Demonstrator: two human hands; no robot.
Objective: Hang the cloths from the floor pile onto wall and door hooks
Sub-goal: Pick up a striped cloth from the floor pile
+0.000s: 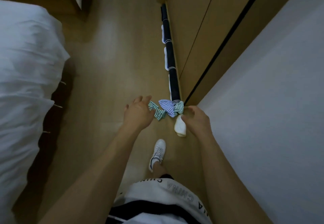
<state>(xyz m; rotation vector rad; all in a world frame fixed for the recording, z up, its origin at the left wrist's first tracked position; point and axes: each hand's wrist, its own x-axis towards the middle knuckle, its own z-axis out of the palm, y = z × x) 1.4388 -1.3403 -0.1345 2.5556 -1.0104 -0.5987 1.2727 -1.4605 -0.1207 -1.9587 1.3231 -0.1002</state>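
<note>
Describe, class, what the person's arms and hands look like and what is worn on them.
Both forearms are bare right down to the left hand and right hand: no sleeves, gloves, watch or rings show. The fingers look unadorned, though the picture is dim and slightly soft.

Wood floor (112, 69): striped cloths (165, 109) piled (by door corner), white cloth (180, 127) beside.

Green-striped cloth (157, 113), blue-striped cloth (166, 107) and white cloth (180, 127) on a tan wood-pattern floor (114, 66), beside white bedding (26, 57).
</note>
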